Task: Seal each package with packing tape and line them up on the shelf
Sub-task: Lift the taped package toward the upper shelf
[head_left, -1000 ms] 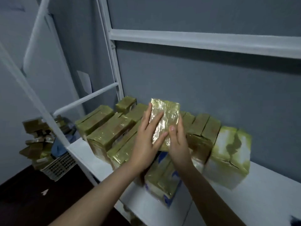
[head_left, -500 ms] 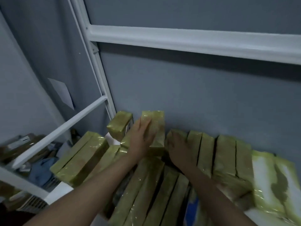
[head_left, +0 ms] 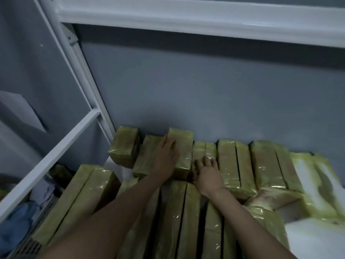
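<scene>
Olive-yellow tape (head_left: 265,171), glossy, covers every pack in the lot
Far left, under the rail (head_left: 50,159): basket (head_left: 28,247) holding blue cloth (head_left: 16,227)
Next: two long packs (head_left: 80,195) lying side by side; one short block (head_left: 127,146) standing near the post (head_left: 82,71)
Centre: package (head_left: 184,146), upright in the back row against the wall (head_left: 205,90), taller than its neighbours. A second ago it was held up clear of the pile between both hands; half a second ago it was on its way down to the wall
On it, left hand (head_left: 166,161): fingers straight, laid flat on the package's left face, not wrapped round it
Beside it, right hand (head_left: 210,174): now off the package, palm down, fingers loosely spread on the lower packs just to its right
Hands apart, the package's near corner between them
Right: row (head_left: 233,161) of upright packs along the wall, then white-faced packs (head_left: 317,184) with a dark green mark; print too blurred to read
Lower right: bare white shelf (head_left: 317,240)
</scene>
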